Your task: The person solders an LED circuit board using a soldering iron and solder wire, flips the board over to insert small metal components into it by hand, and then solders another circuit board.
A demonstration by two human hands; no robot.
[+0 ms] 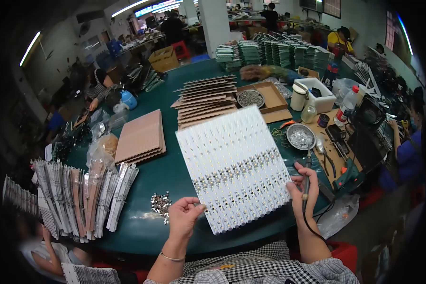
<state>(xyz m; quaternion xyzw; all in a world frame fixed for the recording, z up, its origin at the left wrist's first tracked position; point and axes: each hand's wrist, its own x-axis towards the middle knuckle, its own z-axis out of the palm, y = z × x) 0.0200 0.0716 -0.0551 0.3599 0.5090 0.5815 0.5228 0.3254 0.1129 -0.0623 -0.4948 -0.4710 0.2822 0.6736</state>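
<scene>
A white LED circuit board panel (234, 173), with rows of small yellow LEDs and a band of dark components, is held tilted above the green table. My left hand (184, 214) pinches its lower left edge between thumb and fingers. At the right edge, the thumb of my right hand (300, 191) touches the panel. That same hand also grips a soldering iron (306, 180), tip up, its dark cord running down past my wrist. Small metal parts (161, 204) lie in a loose pile left of my left hand.
Corrugated sheets (144, 137) are stacked behind the panel, beside more layered boards (206, 97). Bundled strips (80, 199) stand at left. A metal bowl (301, 137), pliers (332, 163) and a bottle (348, 105) sit at right. A co-worker (409, 142) sits at far right.
</scene>
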